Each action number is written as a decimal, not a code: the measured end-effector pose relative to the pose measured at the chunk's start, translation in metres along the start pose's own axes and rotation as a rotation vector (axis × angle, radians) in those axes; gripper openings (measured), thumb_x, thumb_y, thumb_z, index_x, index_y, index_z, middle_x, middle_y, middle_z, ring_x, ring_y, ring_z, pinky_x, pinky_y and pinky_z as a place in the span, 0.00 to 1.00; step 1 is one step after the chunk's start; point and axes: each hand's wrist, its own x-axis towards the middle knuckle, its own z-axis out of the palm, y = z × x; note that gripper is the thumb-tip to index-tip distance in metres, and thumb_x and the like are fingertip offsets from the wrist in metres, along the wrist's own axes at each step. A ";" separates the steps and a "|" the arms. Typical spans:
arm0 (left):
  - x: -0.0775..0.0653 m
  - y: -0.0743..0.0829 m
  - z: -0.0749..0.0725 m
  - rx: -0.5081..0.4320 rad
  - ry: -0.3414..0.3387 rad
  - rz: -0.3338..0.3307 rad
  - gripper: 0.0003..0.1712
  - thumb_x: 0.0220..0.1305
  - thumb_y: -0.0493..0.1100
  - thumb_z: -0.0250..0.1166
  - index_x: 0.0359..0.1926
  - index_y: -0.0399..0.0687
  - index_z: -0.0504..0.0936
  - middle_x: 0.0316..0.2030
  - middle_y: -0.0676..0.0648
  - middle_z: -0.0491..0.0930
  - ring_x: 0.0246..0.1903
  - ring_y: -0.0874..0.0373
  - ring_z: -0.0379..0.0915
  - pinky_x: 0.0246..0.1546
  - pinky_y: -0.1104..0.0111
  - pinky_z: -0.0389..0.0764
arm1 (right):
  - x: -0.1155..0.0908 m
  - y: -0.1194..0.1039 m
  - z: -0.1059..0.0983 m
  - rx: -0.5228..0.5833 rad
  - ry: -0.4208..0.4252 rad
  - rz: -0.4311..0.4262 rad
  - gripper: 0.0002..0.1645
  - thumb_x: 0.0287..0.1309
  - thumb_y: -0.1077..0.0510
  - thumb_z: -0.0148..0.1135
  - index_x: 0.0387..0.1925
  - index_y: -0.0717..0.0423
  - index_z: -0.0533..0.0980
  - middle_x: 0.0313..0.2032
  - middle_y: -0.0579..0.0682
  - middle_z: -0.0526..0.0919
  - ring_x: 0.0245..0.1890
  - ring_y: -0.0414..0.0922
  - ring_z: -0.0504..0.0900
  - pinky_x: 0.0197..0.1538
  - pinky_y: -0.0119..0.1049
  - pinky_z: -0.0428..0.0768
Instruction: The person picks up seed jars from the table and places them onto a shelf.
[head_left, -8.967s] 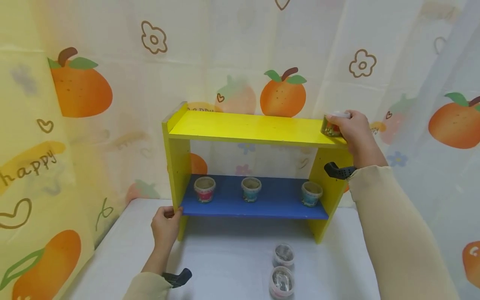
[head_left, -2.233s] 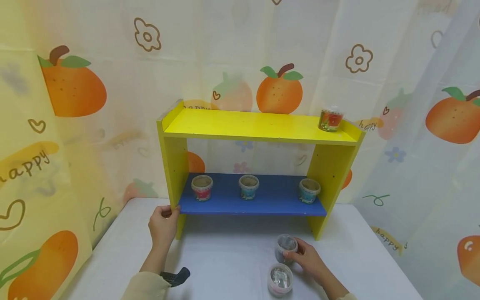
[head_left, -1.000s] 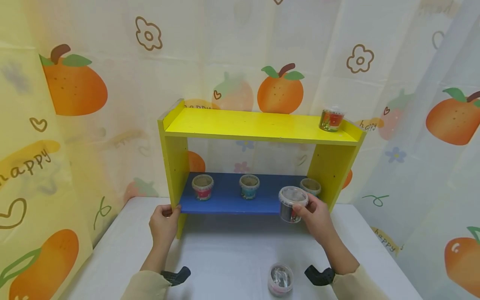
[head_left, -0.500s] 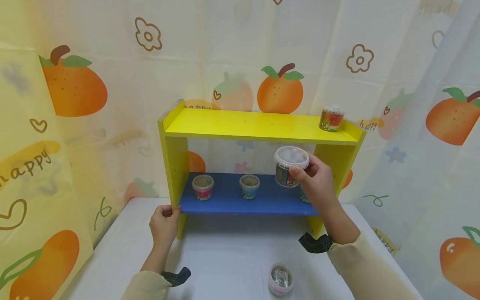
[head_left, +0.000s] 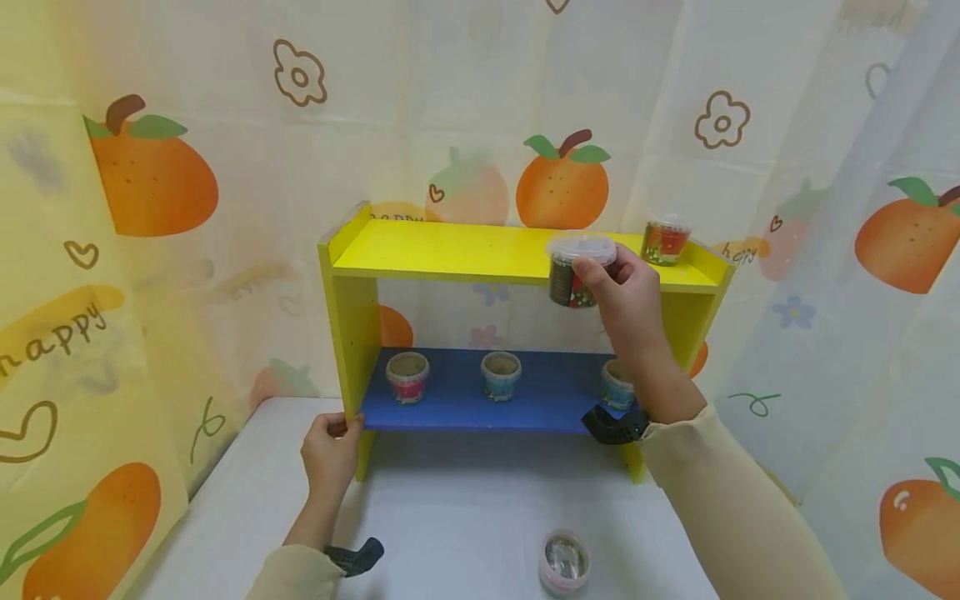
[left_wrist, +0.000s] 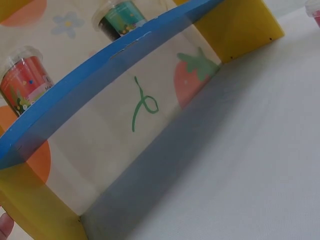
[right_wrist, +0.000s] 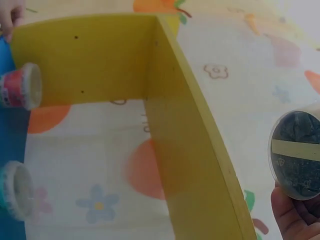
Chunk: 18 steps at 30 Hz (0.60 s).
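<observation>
My right hand grips a lidded clear plastic tub with dark contents and a black-and-red label. It is raised in front of the front edge of the yellow top board. The right wrist view shows the tub's dark base, crossed by a pale strip. My left hand holds the small shelf unit by its left yellow side panel, at the level of the blue board. A red-labelled tub stands at the top board's right end.
On the blue board stand a pink-labelled tub, a blue-labelled tub and another blue-labelled tub, partly behind my right wrist. Another lidded tub sits on the white tabletop in front. A fruit-print curtain hangs behind.
My right hand set the red-labelled tub on the top board, then picked the dark tub off the table and raised it past the blue board. The left hand stays put.
</observation>
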 end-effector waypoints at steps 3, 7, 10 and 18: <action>0.000 -0.001 0.000 0.005 0.000 0.003 0.17 0.62 0.47 0.69 0.41 0.37 0.80 0.36 0.38 0.83 0.37 0.49 0.77 0.28 0.76 0.73 | 0.012 -0.001 0.002 0.006 0.026 0.011 0.31 0.58 0.37 0.63 0.51 0.56 0.78 0.38 0.46 0.82 0.37 0.43 0.73 0.35 0.29 0.72; 0.000 -0.002 0.001 0.005 0.007 0.011 0.17 0.62 0.47 0.69 0.41 0.37 0.80 0.36 0.38 0.83 0.36 0.49 0.77 0.28 0.76 0.73 | 0.025 0.000 0.004 0.007 0.048 0.026 0.31 0.56 0.35 0.65 0.49 0.55 0.78 0.37 0.45 0.81 0.37 0.43 0.72 0.35 0.28 0.72; 0.000 -0.003 0.001 0.001 0.012 0.024 0.17 0.62 0.47 0.69 0.40 0.37 0.80 0.36 0.38 0.84 0.36 0.49 0.77 0.28 0.76 0.73 | 0.033 0.002 0.007 -0.003 0.058 0.035 0.31 0.54 0.34 0.66 0.47 0.55 0.78 0.35 0.45 0.78 0.36 0.43 0.71 0.34 0.28 0.71; 0.001 -0.004 0.002 -0.003 0.022 0.043 0.16 0.61 0.46 0.69 0.40 0.37 0.80 0.35 0.38 0.84 0.35 0.49 0.78 0.27 0.76 0.73 | 0.045 0.006 0.019 -0.053 0.031 0.065 0.34 0.52 0.33 0.67 0.47 0.56 0.78 0.35 0.46 0.77 0.36 0.43 0.72 0.35 0.29 0.72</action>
